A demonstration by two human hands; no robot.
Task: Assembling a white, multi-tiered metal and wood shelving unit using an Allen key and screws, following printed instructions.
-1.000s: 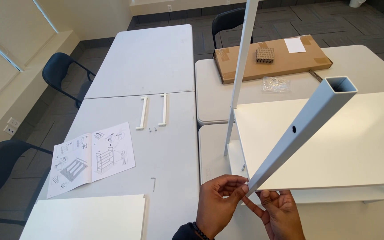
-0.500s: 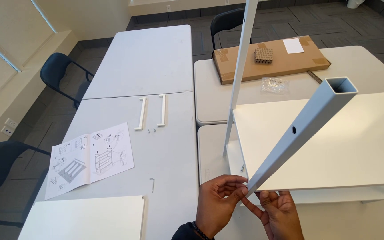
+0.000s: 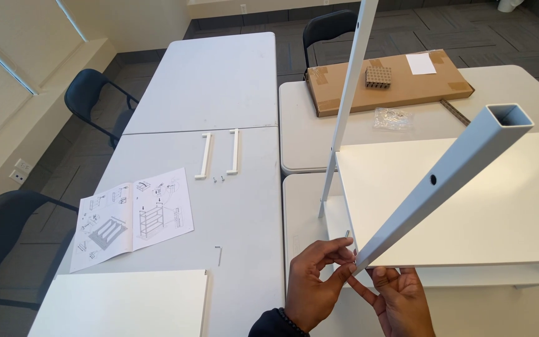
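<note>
- Left hand (image 3: 315,284): fingertips pinched at the lower end of the square tube (image 3: 435,181), right at the corner of the white shelf board (image 3: 469,200). Grip narrow, closed on the tube's end or a small fastener there; cannot tell which.
- Right hand (image 3: 400,299): under the board's edge, fingers spread, touching the tube's end from below. Grip loose, holding nothing that can be seen.
- Tube slants up to the right, open end on top, one hole in its side.
- A second tube (image 3: 349,106) stands upright behind the board.
- Bench (image 3: 244,206): instruction sheet (image 3: 133,216), two white handles (image 3: 219,153), hex key (image 3: 219,254).
- Far bench: cardboard box (image 3: 388,84), plastic bag (image 3: 393,117).
</note>
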